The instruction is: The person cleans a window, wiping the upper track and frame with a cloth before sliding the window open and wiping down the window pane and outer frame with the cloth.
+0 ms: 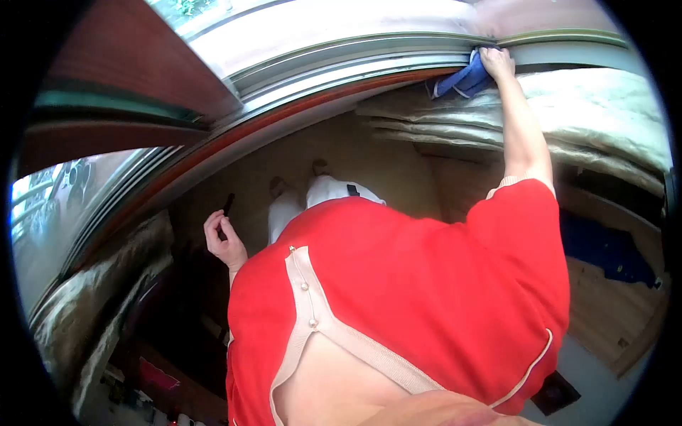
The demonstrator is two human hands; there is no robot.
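At the upper right, my right hand (497, 62) is closed on a blue cloth (470, 78) with pale edging. It presses part of the cloth against the metal window track (369, 62), and the rest hangs over the sill edge. My left hand (226, 238) hangs low at the left with its fingers curled. A thin, dark stick-like object (228, 205) sticks up from those fingers; its exact kind cannot be made out.
Glass panes and a brown frame (142, 64) stand at the upper left. A pale, shiny curtain (590, 106) is bunched beside my right arm, another at the lower left. A wooden surface (604, 305) with a dark blue item (604, 248) lies at the right.
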